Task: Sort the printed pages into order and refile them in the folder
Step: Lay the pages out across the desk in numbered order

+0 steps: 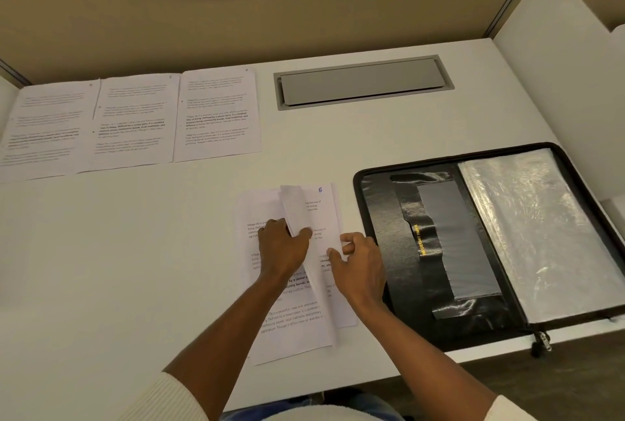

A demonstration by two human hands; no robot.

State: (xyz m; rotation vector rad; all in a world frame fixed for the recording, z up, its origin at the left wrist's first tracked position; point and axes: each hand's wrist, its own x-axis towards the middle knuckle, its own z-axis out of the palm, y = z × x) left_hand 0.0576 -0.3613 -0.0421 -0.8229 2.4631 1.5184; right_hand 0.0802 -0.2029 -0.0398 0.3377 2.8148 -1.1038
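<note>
Left hand [282,251] grips a curled sheet [294,211] standing up from the page stack [287,329]; right hand [362,268] pinches that stack's right edge. White desk [135,251] lies bare left of the stack. Open black zip folder [382,234] sits just right of it; three spread pages [135,123] lie far back-left.

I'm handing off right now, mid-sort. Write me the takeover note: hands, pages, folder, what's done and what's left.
Left hand: holds a curled sheet raised above the stack; a page marked 5 shows beneath.
Right hand: fingers at the stack's right edge; grip unclear.
Done: three pages laid side by side, far left.
Folder: open on the right, no pages seen in it.
Left: sort the rest of the stack, then refile everything.
</note>
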